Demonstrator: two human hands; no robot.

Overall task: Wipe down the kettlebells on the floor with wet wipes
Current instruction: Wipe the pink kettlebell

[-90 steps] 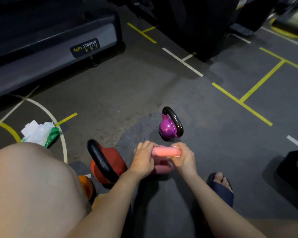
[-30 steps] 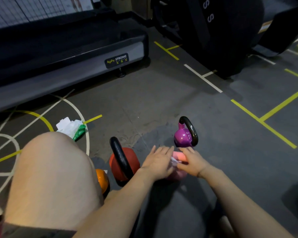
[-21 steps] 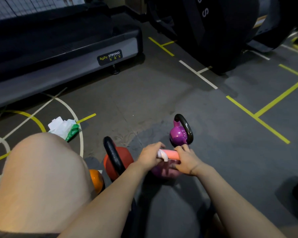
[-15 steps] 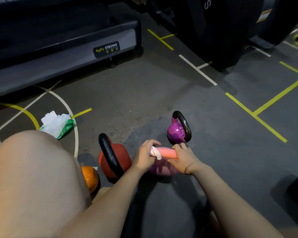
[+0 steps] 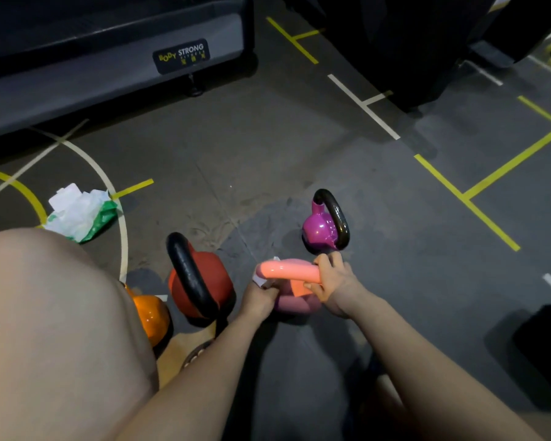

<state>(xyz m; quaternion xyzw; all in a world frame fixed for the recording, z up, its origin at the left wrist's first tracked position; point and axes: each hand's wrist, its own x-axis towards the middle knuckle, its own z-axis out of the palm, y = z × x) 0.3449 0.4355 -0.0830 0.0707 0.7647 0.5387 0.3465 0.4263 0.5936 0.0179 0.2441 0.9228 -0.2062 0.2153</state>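
Both hands are busy with the pink kettlebell. It sits on the grey floor, at about 6 o'clock from the middle of the head view.

The left hand has its fingers curled round a white wet wipe. It holds the wipe against the left end of the light pink handle. A small corner of the wipe pokes out above that end. The right hand is wrapped round the right end of the same handle, with fingers above and below it.

Now look out from the pink kettlebell. At 1 o'clock, near but not touching, a shiny purple kettlebell stands up straight with a black handle. At 9 o'clock, just beside the left hand, is a red kettlebell with a thick black handle. At 8 o'clock, past the red one, is an orange kettlebell. A bare knee fills the lower left and hides part of it.

At 10 o'clock, well apart, a white and green pack of wipes lies by a curved white line. At 11 o'clock, far up, is a grey machine with a label that reads "BODY STRONG". At 2 o'clock, yellow lines cross the floor. At 4 o'clock, by the right edge, sits a dark block.
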